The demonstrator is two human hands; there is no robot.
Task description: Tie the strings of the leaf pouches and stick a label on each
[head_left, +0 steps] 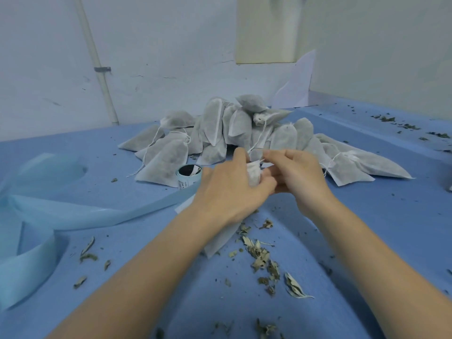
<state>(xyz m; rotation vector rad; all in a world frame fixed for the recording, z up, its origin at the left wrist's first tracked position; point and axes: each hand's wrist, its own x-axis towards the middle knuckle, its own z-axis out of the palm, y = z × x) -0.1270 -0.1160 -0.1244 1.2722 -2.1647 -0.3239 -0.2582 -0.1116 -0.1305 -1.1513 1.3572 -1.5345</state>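
A white fabric leaf pouch [221, 241] lies on the blue surface under my hands, its gathered neck [253, 173] raised between them. My left hand [227, 189] is closed around that neck. My right hand [291, 172] pinches the pouch's thin white string [261, 160] just above the neck. Most of the pouch body is hidden beneath my left wrist. Behind my hands sits a pile of filled grey-white pouches [234, 128] with loose strings. A roll of labels [189, 176] stands just left of my left hand.
A long pale blue backing strip [73, 214] curls across the left of the blue moulded surface [391, 216]. Dried leaf bits [261, 258] are scattered in front of me and at the far right. A white wall with a pipe [97, 69] stands behind.
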